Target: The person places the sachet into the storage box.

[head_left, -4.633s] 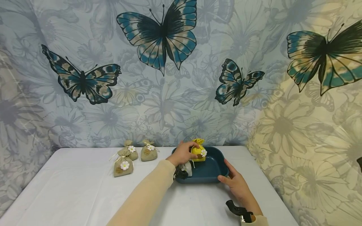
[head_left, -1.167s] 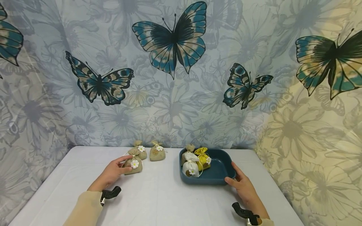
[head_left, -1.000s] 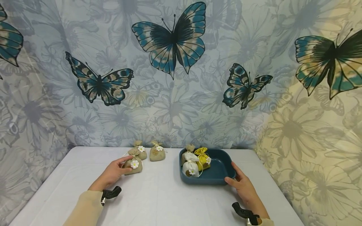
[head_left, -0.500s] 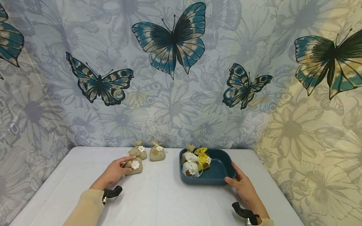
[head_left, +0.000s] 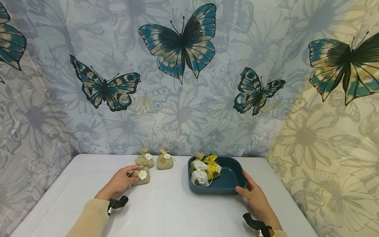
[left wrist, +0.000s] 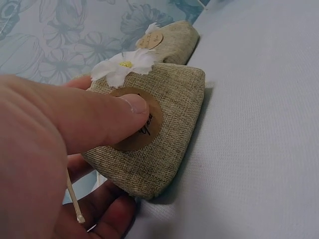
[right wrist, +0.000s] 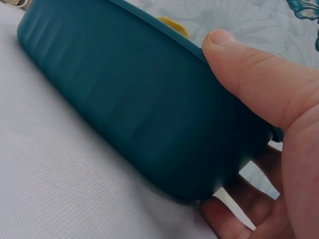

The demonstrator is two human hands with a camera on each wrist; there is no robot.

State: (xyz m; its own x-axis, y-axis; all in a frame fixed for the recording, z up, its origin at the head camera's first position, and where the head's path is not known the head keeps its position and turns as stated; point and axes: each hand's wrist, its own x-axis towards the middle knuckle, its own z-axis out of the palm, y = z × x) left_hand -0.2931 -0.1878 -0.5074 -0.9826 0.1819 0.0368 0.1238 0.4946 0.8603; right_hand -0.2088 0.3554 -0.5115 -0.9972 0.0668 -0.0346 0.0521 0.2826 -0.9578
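My left hand (head_left: 119,181) grips a beige burlap drawstring pouch (head_left: 144,179) with a white flower. In the left wrist view the thumb presses the pouch's round brown label (left wrist: 154,119), and other fingers reach behind and under it. Behind it on the table stand two more beige pouches, one close at its back (head_left: 149,161) and one to its right (head_left: 164,161). My right hand (head_left: 254,194) holds the right end of a dark blue tub (head_left: 229,190), thumb at the rim, fingers round the corner. Inside the tub's left half sit a white pouch (head_left: 199,174), a yellow pouch (head_left: 212,169) and a beige pouch (head_left: 197,157).
A white cloth covers the table (head_left: 168,210). A butterfly-and-flower patterned backdrop (head_left: 183,125) hangs right behind its far edge. The tub's right half (head_left: 232,174) shows bare floor. Both wrists wear black camera mounts.
My left hand has let go of the yellow pouch in the tub and moved left to the front beige pouch. That pouch has lately shifted slightly. My right hand stays at the tub.
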